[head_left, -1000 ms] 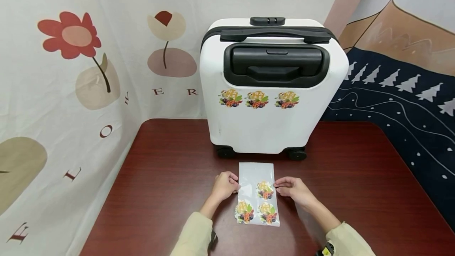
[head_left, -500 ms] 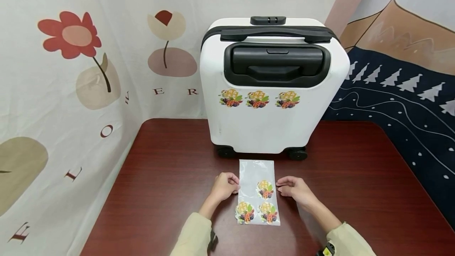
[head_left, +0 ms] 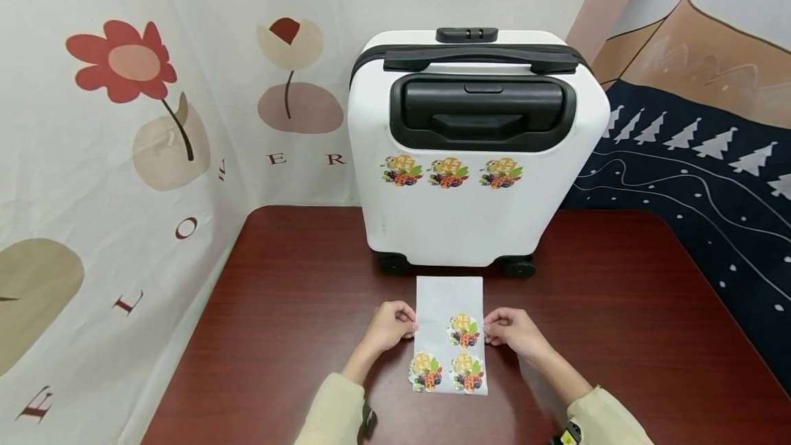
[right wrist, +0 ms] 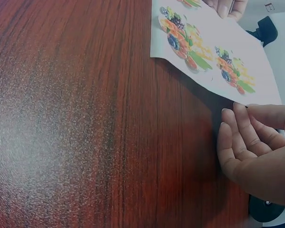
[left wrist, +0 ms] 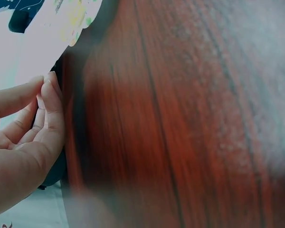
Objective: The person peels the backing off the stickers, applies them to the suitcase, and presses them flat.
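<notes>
A white sticker sheet (head_left: 435,304) lies between the two hands, low in the head view. Three fruit stickers show on it: one at bottom left (head_left: 425,372), poking past the edge, one at bottom right (head_left: 467,372) and one above that (head_left: 463,330). My left hand (head_left: 389,325) pinches the sheet's left edge between thumb and fingertip. On the opposite edge, my right hand (head_left: 516,331) holds it the same way, and the right wrist view shows that edge bowed off the table. The upper left of the sheet carries no sticker.
A white suitcase (head_left: 457,225) stands upright on the dark red table (head_left: 296,280) just behind the sheet. Three matching stickers (head_left: 448,172) sit in a row below its black handle recess (head_left: 482,112). A printed cloth (head_left: 296,170) hangs behind.
The right hand's fingers have come back onto the sheet's right edge, after standing slightly off it half a second ago. The sheet now looks flatter and wider at the top, with less glare.
</notes>
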The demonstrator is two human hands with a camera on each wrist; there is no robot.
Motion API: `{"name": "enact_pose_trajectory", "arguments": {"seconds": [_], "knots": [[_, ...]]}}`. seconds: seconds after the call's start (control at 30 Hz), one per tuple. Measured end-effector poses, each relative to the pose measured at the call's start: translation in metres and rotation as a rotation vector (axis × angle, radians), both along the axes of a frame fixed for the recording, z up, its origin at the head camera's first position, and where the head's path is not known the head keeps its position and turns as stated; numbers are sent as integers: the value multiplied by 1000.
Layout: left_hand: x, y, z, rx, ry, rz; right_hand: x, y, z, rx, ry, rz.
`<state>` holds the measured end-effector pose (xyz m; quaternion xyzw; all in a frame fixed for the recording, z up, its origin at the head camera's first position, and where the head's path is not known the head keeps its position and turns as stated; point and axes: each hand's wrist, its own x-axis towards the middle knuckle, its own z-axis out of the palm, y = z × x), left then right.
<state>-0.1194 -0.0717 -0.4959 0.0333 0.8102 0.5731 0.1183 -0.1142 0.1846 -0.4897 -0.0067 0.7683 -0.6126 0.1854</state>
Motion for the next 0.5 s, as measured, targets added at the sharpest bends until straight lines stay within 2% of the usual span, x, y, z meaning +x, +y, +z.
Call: {"name": "enact_pose_trajectory", "arguments": {"seconds": [0.3,0.5], "knots": [[0,-3,9,-22,-7,-20,0,3,9,9,52,39],[-1,-3,14,-3,12,-19,-2,3,14,6,80,42]]}}
